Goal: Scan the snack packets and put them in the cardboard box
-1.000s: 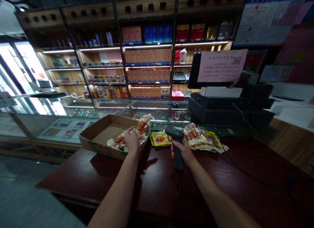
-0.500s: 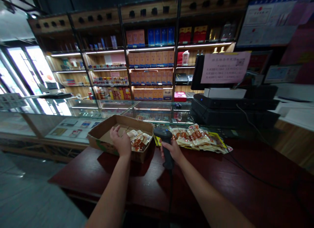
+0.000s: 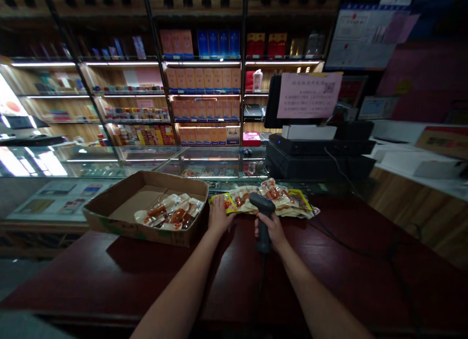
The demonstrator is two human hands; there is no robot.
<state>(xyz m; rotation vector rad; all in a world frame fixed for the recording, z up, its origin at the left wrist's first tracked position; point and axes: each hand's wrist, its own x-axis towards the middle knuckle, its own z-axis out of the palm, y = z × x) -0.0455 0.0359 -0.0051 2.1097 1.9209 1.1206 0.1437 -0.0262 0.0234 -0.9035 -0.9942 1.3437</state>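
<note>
A black barcode scanner (image 3: pixel 262 224) stands upright in my right hand (image 3: pixel 272 229), whose fingers wrap its handle; its cord hangs down toward me. My left hand (image 3: pixel 219 216) rests at the left end of a heap of packets, fingers stretched over a yellow snack packet (image 3: pixel 228 202) and thumb apart. The heap of clear vacuum-sealed snack packets (image 3: pixel 281 195), with reddish-brown food inside, lies behind the scanner. To the left sits an open cardboard box (image 3: pixel 109 224), with several similar sealed packets (image 3: pixel 171 212) in its right part.
The dark red desk (image 3: pixel 153 280) carries everything. A glass display counter (image 3: pixel 208 159) runs behind it. At the right stand a black cash-register unit (image 3: pixel 318 156) and a monitor with a pink paper notice (image 3: pixel 307 96). A black cable (image 3: pixel 351 246) crosses the desk's right side.
My left hand has moved right, from above the cardboard box to the yellow packet. The view has turned right. The scanner stays in my right hand, now in front of the heap.
</note>
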